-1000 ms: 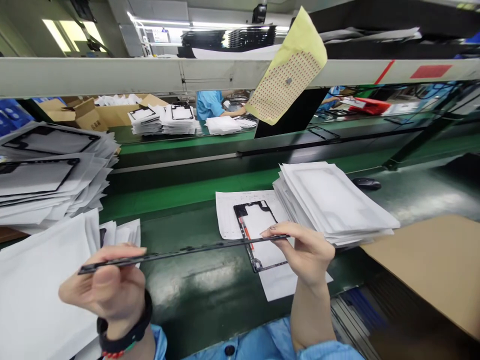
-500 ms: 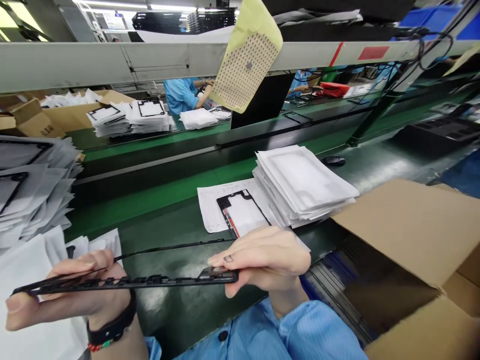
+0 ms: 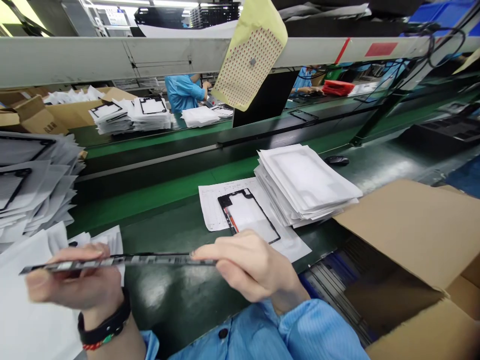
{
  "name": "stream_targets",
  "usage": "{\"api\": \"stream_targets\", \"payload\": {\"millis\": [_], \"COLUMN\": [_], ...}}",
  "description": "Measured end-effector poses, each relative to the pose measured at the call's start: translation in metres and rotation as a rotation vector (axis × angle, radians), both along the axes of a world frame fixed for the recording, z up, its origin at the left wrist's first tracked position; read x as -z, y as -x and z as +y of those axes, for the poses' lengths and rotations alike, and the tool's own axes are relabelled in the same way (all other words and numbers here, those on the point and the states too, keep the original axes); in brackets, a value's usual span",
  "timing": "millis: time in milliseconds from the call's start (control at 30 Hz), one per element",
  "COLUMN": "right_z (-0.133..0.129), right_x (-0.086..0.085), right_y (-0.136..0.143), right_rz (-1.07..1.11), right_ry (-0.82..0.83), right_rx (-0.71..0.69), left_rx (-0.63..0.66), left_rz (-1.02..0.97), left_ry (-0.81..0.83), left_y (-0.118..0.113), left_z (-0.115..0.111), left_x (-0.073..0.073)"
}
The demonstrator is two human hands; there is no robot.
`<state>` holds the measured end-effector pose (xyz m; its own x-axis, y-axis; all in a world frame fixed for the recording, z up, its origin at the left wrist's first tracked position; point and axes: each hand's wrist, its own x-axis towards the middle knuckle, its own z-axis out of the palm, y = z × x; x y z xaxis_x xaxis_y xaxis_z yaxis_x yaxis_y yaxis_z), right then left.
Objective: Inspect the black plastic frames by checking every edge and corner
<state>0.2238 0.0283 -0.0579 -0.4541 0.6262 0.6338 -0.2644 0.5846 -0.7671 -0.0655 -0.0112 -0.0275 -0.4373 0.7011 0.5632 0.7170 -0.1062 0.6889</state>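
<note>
1. Green table (image 3: 168, 295), smooth and glossy, reflecting pale light; a white beam (image 3: 93, 60) runs across the background.
2. Yellow sheet (image 3: 253, 62), limp and creased, dotted in rows, hanging over the beam.
3. Slim dark frame (image 3: 150, 259), rigid, seen nearly edge-on, slightly blurred; located above the table, spanning the two hands.
4. Left hand (image 3: 78, 280): grasping the slim frame's left end, thumb foremost, fingers curled behind; a black band (image 3: 103, 322) circles the wrist.
5. Right hand (image 3: 255, 267): holding the other end between thumb and extended forefinger.
6. Flat black frame (image 3: 226, 201), rectangular, hollow, with an orange-red strip; lying on printed paper (image 3: 210, 207), partly hidden by the right hand.
7. Stack of white sheets (image 3: 307, 182), thin, edges uneven, just beside the flat frame.
8. Mouse (image 3: 336, 160), black, rounded, behind the stack.
9. Cardboard box (image 3: 405, 230), matte brown, flaps open, at far right.
</note>
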Motion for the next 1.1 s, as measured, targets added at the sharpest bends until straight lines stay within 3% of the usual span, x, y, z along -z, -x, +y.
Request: {"api": "stream_targets", "payload": {"millis": [67,200,267,333,400,500,600,667,733,867,1100], "right_z": [0.009,0.031,0.038,0.039,0.035,0.024,0.013,0.007,0.003,-0.003,-0.008], "right_x": [0.005,0.022,0.028,0.029,0.027,0.021,0.014,0.011,0.008,0.005,0.003], "right_y": [0.002,0.013,0.017,0.020,0.020,0.018,0.015,0.014,0.014,0.015,0.016], "right_rz": [0.024,0.423,0.586,0.679,0.732,0.786,0.863,0.921,0.978,1.053,1.078], "right_ry": [0.271,0.868,0.996,1.071,1.113,1.136,1.125,1.107,1.073,1.001,0.934], "right_rx": [-0.137,-0.298,-0.357,-0.449,-0.585,-0.751,-0.792,-0.798,-0.802,-0.838,-0.871], "left_rx": [-0.046,-0.222,-0.226,-0.054,0.123,0.104,0.067,0.155,0.252,0.361,0.389], "left_rz": [0.017,0.136,-0.088,-0.485,-0.781,-1.141,-1.716,-2.084,-2.325,-2.537,-2.556], "left_ry": [-0.057,0.065,0.159,0.295,0.439,0.510,0.412,0.293,0.187,0.109,0.084], "left_y": [-0.006,-0.021,-0.033,-0.047,-0.057,-0.062,-0.060,-0.058,-0.057,-0.059,-0.064], "left_z": [0.006,0.012,0.011,0.009,0.008,0.009,0.012,0.013,0.012,0.007,-0.001], "left_x": [0.002,0.007,0.009,0.008,0.004,-0.010,-0.025,-0.031,-0.034,-0.039,-0.051]}}
